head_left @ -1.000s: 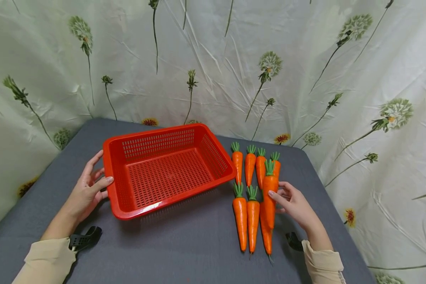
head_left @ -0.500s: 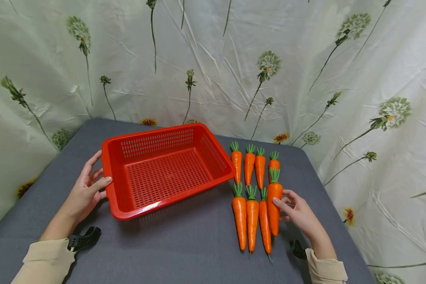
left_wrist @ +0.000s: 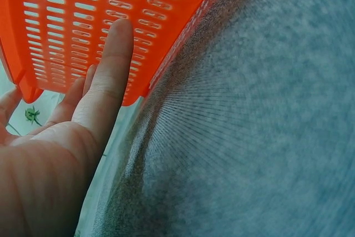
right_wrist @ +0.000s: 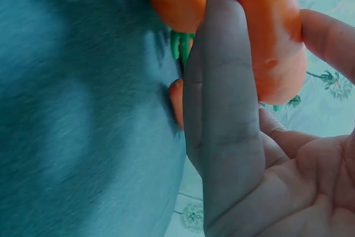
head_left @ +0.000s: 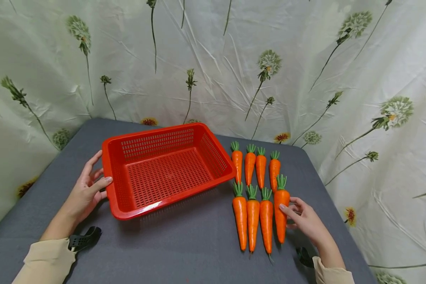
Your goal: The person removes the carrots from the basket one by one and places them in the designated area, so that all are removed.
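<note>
My left hand (head_left: 86, 192) grips the left end of a red perforated plastic basket (head_left: 163, 202), thumb on the rim and fingers against the outer side. In the left wrist view the fingers lie along the slotted wall of the basket (left_wrist: 83, 31). With thumb and fingers, my right hand (head_left: 307, 221) pinches an orange carrot (head_left: 281, 211), green top pointing away. It is at the right end of a near row of carrots (head_left: 253, 225). The right wrist view shows the held carrot (right_wrist: 272, 37) between thumb and fingers, close over the table.
Behind the near row lies a back row of several carrots (head_left: 249, 167), tops pointing away. The basket's right end stands close beside both rows. Grey cloth covers the table (head_left: 184, 252). A pale curtain (head_left: 213, 71) with printed flowers hangs along the back and sides.
My right hand has carried the pinched carrot rightward and toward me, off the carrot it overlapped, to the near row's right end. The overlapped carrot has straightened. My left hand stays on the basket.
</note>
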### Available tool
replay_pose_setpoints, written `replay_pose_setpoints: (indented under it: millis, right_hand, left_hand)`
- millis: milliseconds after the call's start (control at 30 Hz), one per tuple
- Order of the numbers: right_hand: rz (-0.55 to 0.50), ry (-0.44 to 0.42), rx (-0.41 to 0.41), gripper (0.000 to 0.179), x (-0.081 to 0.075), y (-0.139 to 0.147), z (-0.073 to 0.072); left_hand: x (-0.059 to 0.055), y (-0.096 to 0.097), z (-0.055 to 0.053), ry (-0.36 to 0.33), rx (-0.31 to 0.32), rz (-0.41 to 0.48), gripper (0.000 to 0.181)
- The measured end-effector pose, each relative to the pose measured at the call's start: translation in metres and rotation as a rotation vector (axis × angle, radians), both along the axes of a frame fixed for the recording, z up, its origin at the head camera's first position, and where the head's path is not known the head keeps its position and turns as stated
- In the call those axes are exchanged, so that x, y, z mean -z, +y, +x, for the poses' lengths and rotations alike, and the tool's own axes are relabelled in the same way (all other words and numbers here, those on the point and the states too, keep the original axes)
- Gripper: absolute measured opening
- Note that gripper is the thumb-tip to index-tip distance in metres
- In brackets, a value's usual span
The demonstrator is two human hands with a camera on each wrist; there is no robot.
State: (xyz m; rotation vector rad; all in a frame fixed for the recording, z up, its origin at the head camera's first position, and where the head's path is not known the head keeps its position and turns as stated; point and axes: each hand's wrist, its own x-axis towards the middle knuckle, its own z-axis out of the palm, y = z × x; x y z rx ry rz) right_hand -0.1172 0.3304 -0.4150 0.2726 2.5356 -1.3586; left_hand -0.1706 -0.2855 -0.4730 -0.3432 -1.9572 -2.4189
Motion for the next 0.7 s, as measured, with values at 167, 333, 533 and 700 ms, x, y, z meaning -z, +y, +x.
replay_pose_setpoints:
  millis: [167, 333, 533, 700]
  right_hand:
    - [0.001, -0.036, 0.024, 0.070, 0.004, 0.006, 0.007]
    - [0.004, -0.046, 0.050, 0.066, 0.007, 0.010, 0.012]
    - [0.016, -0.087, 0.066, 0.066, 0.012, 0.010, 0.016]
    - [0.016, -0.107, 0.067, 0.063, 0.017, 0.009, 0.018]
  left_hand:
    - [0.000, 0.001, 0.001, -0.002, -0.016, -0.031, 0.085]
    - [0.000, 0.001, 0.001, -0.014, -0.025, -0.029, 0.085]
    - [0.000, 0.001, 0.001, -0.019, -0.017, -0.005, 0.085]
    - [0.000, 0.001, 0.001, -0.018, -0.010, 0.001, 0.084]
